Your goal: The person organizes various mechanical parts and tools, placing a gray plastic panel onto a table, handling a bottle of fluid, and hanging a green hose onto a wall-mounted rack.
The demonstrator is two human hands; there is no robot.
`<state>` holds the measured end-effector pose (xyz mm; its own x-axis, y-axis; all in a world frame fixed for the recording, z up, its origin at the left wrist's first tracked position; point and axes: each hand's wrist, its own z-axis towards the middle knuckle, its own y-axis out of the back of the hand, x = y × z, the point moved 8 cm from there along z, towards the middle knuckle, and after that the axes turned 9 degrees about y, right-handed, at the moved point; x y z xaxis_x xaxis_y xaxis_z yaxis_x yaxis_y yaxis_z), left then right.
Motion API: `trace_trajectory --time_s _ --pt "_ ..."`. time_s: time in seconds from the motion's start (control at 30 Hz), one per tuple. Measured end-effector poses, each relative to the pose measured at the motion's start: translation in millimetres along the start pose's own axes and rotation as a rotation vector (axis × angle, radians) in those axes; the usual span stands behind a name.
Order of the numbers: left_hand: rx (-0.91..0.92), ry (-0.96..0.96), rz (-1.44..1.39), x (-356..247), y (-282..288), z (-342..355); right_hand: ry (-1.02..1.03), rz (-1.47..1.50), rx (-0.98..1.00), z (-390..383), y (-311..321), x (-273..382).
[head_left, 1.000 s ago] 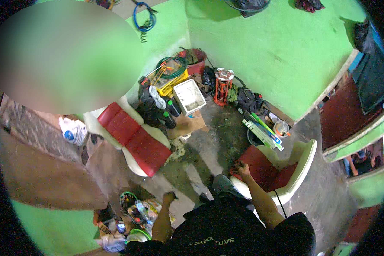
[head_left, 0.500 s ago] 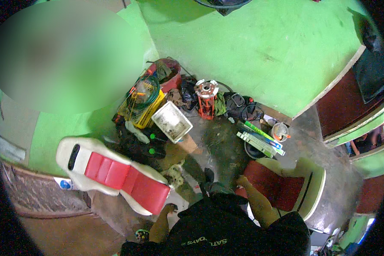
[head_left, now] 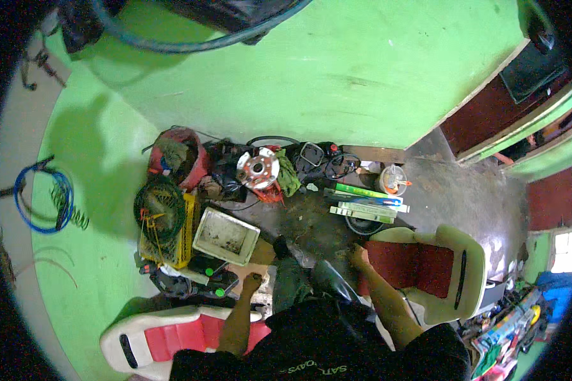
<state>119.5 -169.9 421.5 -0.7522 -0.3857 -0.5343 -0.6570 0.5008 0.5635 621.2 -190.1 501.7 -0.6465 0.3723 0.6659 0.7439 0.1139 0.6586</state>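
My left hand [head_left: 253, 279] is held out low in front of me, its fingers curled into a loose fist with nothing visible in them. It hovers near the off-white plastic bin [head_left: 227, 236], apart from it. Beside the front edge of a red and cream seat [head_left: 410, 267] is my right hand [head_left: 360, 255], fingers curled inward; whether it grips the edge cannot be made out. Below my left forearm lies a second seat, red and white [head_left: 178, 336], with a slot in its headrest.
A yellow crate [head_left: 187, 230] with coiled green line and a red tub [head_left: 200, 162] stand by the wall. Nearby are a rusty wheel hub [head_left: 258, 170], long flat boxes [head_left: 365, 213] and a white bucket [head_left: 393, 180]. Blue hose [head_left: 35, 225] hangs at left; clutter lies at right.
The view has turned, bringing the left wall and its hose into sight. The red and white seat now sits lower in view. My left hand has risen toward the bin; my right hand stays beside its seat.
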Motion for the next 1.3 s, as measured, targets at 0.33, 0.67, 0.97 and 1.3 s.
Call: trace_trajectory --time_s 0.33,0.67,0.97,1.3 --pt "0.192 -0.021 -0.012 -265 52 158 -0.191 0.241 -0.117 124 13 26" --pt "-0.039 -0.157 0.163 -337 -98 347 -0.116 0.001 0.022 363 -34 -114" --pt "-0.201 -0.338 0.093 -399 -163 465 0.317 -0.479 -0.177 546 1 -196" --pt "-0.186 -0.181 0.102 -359 -191 510 0.16 -0.561 0.105 626 -36 -250"
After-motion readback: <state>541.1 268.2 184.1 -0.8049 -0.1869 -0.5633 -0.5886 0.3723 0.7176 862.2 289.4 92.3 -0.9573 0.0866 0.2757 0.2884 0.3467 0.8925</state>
